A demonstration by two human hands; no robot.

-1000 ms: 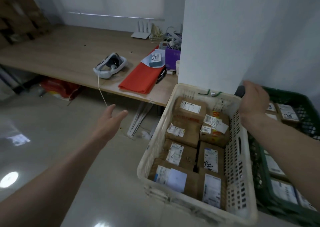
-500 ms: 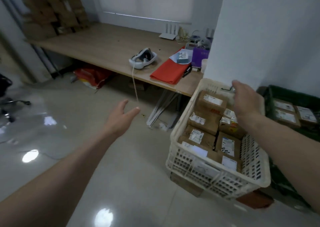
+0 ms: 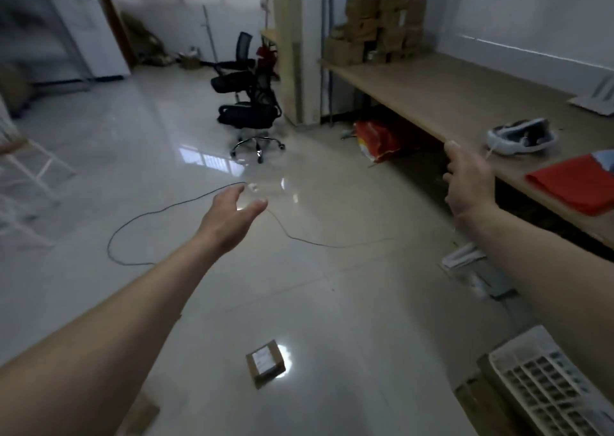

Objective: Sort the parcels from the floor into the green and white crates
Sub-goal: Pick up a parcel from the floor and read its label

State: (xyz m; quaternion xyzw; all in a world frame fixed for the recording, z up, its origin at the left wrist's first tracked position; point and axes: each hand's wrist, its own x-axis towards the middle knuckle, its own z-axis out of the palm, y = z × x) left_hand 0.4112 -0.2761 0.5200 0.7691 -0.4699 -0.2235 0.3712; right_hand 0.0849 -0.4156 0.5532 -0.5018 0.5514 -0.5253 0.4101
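**Glossy floor, long wooden surface**

The pale tiled floor [image 3: 332, 302] carries one small brown parcel [image 3: 265, 362] near the bottom and a thin black cable [image 3: 159, 211] looping across the middle. A black office chair [image 3: 249, 103], a red bag [image 3: 378, 139] and a white crate [image 3: 548, 389] also stand on it. The surface [image 3: 432, 93] bears stacked cardboard boxes [image 3: 378, 20], a white headset [image 3: 521, 134] and a red cloth [image 3: 574, 186].

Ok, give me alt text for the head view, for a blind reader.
The left hand and right hand reach out, open and empty, above a glossy floor where a small labelled parcel lies. A white crate shows at lower right, a long table beyond.
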